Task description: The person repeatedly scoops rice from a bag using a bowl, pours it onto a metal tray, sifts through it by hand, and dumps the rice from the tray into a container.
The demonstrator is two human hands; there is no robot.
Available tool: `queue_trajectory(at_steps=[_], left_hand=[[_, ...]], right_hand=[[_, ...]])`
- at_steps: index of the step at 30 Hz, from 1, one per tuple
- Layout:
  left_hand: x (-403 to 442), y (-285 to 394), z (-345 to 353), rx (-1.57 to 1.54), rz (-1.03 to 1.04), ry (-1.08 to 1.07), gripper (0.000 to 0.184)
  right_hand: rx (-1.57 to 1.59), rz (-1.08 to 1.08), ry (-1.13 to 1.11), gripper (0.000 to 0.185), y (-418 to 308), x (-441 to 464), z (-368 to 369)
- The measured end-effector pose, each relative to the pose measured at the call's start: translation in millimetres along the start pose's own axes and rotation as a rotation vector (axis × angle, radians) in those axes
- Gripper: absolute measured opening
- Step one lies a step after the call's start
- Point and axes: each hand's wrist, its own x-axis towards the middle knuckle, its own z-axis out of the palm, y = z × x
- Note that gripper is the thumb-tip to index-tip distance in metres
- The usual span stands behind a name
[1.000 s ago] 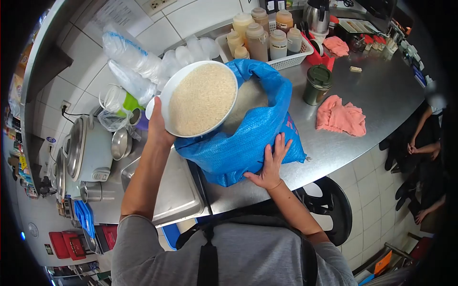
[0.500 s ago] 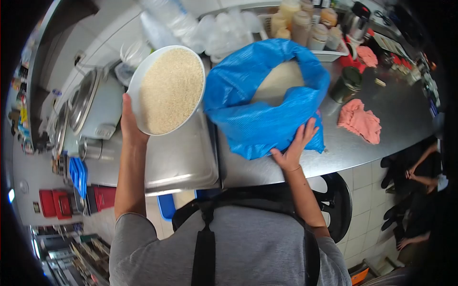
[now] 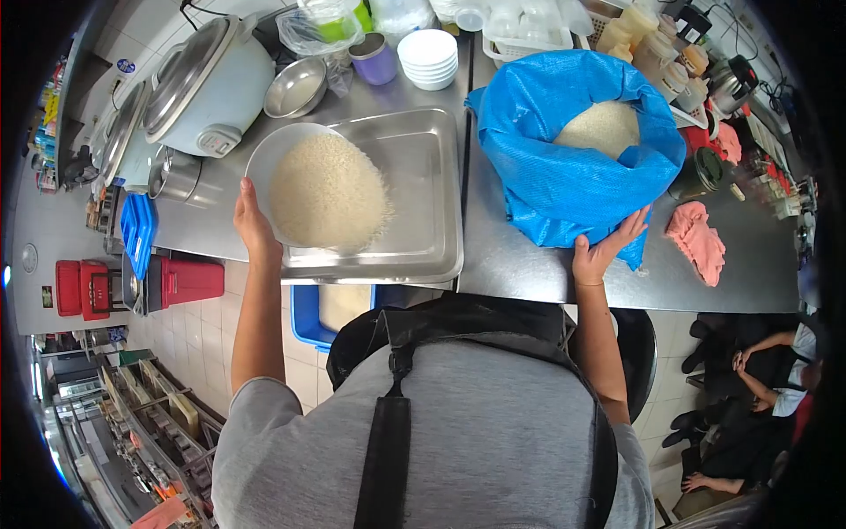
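my left hand (image 3: pixel 256 225) grips the round white bowl (image 3: pixel 263 172) at its left side, thumb up along the rim and the other fingers out of sight beneath it. i hold it tipped to the right over the left part of the shallow rectangular stainless steel tray (image 3: pixel 419 172), and pale, dry rice grains (image 3: pixel 326 189) slip past its lower right lip towards the metal. the tipping looks only just under way to me: most of the load seems to sit in the bowl, and the part of the tray on the right shows bare steel. my right hand (image 3: pixel 606 254) grips nothing; it lies open, fingers spread, against the near side of the blue woven plastic sack (image 3: pixel 564 189), as if to steady it. the sack stands upright on the steel counter (image 3: pixel 529 280), right of the tray, its mouth gaping with more rice (image 3: pixel 604 130) inside. far of the tray are a stack of small white bowls (image 3: pixel 428 60) and a purple metal cup (image 3: pixel 374 62); right of the sack lies a crumpled pink cloth (image 3: pixel 696 242).
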Motion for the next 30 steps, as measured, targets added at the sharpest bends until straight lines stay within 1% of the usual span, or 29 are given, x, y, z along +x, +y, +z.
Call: queue_trajectory(at_steps=[2, 5, 7, 8, 9, 12, 13, 16, 17, 20, 21, 22, 24, 26, 27, 28, 30], left_hand=[[8, -9, -8, 0.017, 0.073, 0.023, 0.056], [17, -3, -17, 0.093, 0.187, 0.037, 0.036], [22, 6, -20, 0.178, 0.389, 0.048, 0.028], [23, 14, -22, 0.222, 0.49, 0.052, 0.027], [17, 29, -20, 0.295, 0.589, 0.046, 0.034], [9, 54, -24, 0.473, 0.832, 0.044, 0.034], [6, 60, -26, 0.503, 0.946, 0.057, 0.036], [-2, 77, -31, 0.574, 1.192, 0.023, 0.039], [-1, 78, -34, 0.596, 1.233, 0.003, 0.041], [0, 77, -28, 0.569, 1.076, 0.023, 0.038], [7, 68, -29, 0.528, 0.952, 0.058, 0.03], [14, 60, -29, 0.386, 0.747, 0.078, 0.032], [27, 45, -27, 0.099, 0.331, 0.082, 0.035], [41, 33, -20, -0.119, 0.148, 0.043, 0.039], [42, 36, -9, -0.15, 0.085, 0.006, 0.042], [41, 46, 11, -0.207, 0.035, -0.032, 0.043], [37, 65, 51, -0.309, -0.074, -0.098, 0.045]], right_hand=[[0.001, 0.003, -0.028, 0.102, 1, -3, -3], [0.013, 0.051, -0.096, 0.101, -3, -7, -10], [0.024, 0.1, -0.123, 0.1, -9, -10, -16], [0.031, 0.126, -0.122, 0.099, -12, -12, -19], [0.037, 0.152, -0.12, 0.098, -13, -14, -21], [0.035, 0.251, -0.114, 0.094, -12, -18, -26], [0.033, 0.248, -0.095, 0.09, -12, -18, -26], [0.016, 0.261, -0.092, 0.084, -13, -21, -27], [0.015, 0.277, -0.093, 0.081, -15, -23, -28], [0.005, 0.335, -0.088, 0.073, -16, -29, -32], [0.002, 0.362, -0.082, 0.071, -15, -34, -32], [-0.007, 0.391, -0.066, 0.069, -14, -38, -33], [-0.041, 0.407, -0.11, 0.067, -16, -45, -38], [-0.072, 0.393, -0.137, 0.066, -20, -47, -40], [-0.128, 0.36, -0.158, 0.066, -20, -47, -39], [-0.183, 0.329, -0.184, 0.066, -21, -47, -39], [-0.179, 0.34, -0.182, 0.066, -24, -45, -38]])
